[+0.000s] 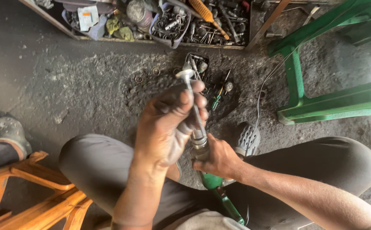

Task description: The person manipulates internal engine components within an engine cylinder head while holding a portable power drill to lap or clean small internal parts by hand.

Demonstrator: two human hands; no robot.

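Gripping an engine valve (pixel 192 99) by its stem, the left hand (pixel 168 123) holds it upright in a green drill's (pixel 211 179) chuck. The right hand (pixel 219 159) clasps the drill body above the knees, near a green plastic stool (pixel 334 102) and a tray of metal parts (pixel 202 25).

The left hand (pixel 164 123) is raised with its fingers curled closed, the forearm running up from below; the right hand (pixel 219 159) sits lower, clenched, its arm coming in from the right.

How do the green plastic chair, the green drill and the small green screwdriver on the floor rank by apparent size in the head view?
1. green plastic chair, only partly in frame
2. green drill, partly hidden by the right hand, nearer the camera
3. small green screwdriver
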